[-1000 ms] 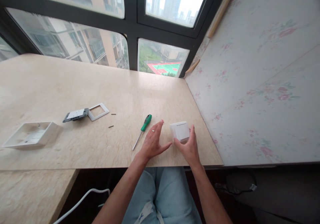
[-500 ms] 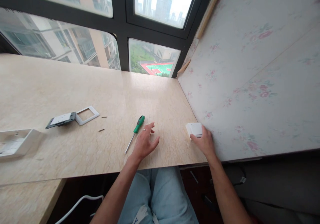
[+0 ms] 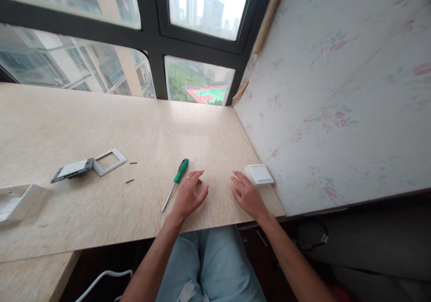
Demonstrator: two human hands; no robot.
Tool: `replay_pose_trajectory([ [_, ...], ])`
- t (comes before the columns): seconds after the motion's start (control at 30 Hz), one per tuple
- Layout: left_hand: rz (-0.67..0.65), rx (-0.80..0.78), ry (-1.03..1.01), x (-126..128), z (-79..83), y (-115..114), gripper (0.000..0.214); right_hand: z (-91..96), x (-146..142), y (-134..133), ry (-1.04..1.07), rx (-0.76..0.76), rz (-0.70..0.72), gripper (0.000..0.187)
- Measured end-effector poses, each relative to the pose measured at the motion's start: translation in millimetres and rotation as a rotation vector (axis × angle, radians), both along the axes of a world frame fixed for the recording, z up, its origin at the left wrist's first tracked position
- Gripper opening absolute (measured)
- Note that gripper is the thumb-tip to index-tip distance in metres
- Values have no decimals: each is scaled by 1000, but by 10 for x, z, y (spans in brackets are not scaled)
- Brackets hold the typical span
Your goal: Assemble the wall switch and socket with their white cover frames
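Note:
My left hand (image 3: pixel 190 196) rests over the counter with its fingers apart and nothing in it. Just left of it lies a screwdriver (image 3: pixel 180 172) with a green handle, its metal shaft pointing toward me. My right hand (image 3: pixel 248 195) is open, fingers stretched toward the left, holding nothing. Beside its knuckles, against the papered wall, sits a white wall switch (image 3: pixel 259 175) with a large rocker face turned up. Further left are a white square frame (image 3: pixel 109 162), a switch module (image 3: pixel 72 170) on a dark mounting plate and two small screws (image 3: pixel 129 181).
An open white mounting box (image 3: pixel 20 203) stands at the far left of the stone-patterned counter (image 3: pixel 101 216). The flowered wall (image 3: pixel 303 113) bounds the right side, and dark-framed windows (image 3: pixel 148 64) the back. A white cable (image 3: pixel 104 275) hangs below the front edge.
My right hand has let go of the white switch and moved left, leaving it by the wall. My left hand stays beside the screwdriver. The whole view has shifted slightly.

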State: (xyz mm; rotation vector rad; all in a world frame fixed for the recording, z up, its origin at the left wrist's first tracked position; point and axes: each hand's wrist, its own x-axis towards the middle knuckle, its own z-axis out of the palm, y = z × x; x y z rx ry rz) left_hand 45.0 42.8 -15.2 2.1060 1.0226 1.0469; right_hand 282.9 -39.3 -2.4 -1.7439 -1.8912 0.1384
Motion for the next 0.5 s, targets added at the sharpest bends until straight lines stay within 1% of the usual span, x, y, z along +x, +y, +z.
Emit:
replay_pose_trajectory([
  [0.07, -2, -6, -8, -1, 0, -2, 39, -78, -26, 48, 30, -24, 12, 44],
  [0.17, -7, -25, -23, -3, 4, -8, 33, -160, 45, 103, 47, -9, -58, 46],
  [0.3, -7, -31, -20, -2, 4, -5, 28, -218, 176, 123, 72, 5, -132, 51],
  [0.5, 4, -46, -19, -2, -2, 7, 24, -289, 219, 168, 111, 23, -196, 55],
])
